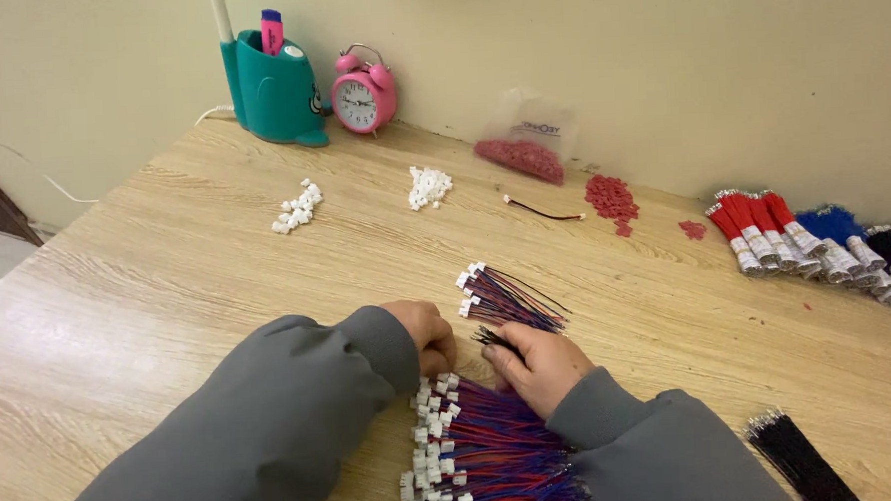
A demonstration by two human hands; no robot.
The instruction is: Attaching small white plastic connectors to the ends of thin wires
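My left hand (427, 333) rests curled on the wooden table (166, 273), its fingers at the top of a big pile of red and blue wires with white connectors (484, 449). Beside it, my right hand (539, 365) pinches a small bunch of black wire ends (489, 337). Just beyond both hands lies a smaller fanned bundle of wired white connectors (503, 296). Grey sleeves cover both arms.
Two small heaps of white connectors (297, 207) (429, 186) lie farther back. A bag of red parts (522, 157), loose red parts (611, 198), bundled red, blue and black wires (816, 239), a black wire bundle (800, 460), a pink clock (362, 92) and a teal holder (273, 88) surround them.
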